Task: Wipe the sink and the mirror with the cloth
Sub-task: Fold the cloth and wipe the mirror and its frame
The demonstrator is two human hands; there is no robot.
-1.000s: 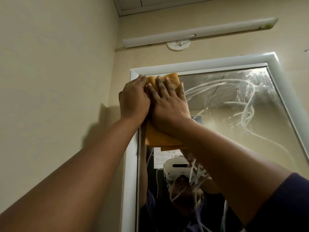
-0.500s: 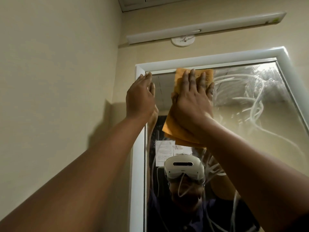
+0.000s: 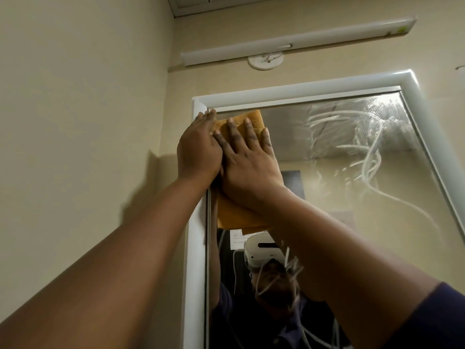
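Note:
An orange cloth [image 3: 234, 215] lies flat against the top left corner of the mirror [image 3: 339, 172]. My right hand [image 3: 247, 159] presses on it with fingers spread. My left hand [image 3: 198, 149] rests beside it, over the white frame [image 3: 302, 90] at the corner, touching the right hand and the cloth's edge. White soap streaks cover the upper right of the glass. The sink is not in view.
A beige side wall [image 3: 88, 122] stands close on the left. Above the mirror hang a white tube light [image 3: 297, 44] and a round white fitting [image 3: 265, 61]. The glass reflects a person wearing a headset.
My right hand has slid the cloth left, from the middle of the mirror's top edge back into the top left corner, and now touches my left hand again.

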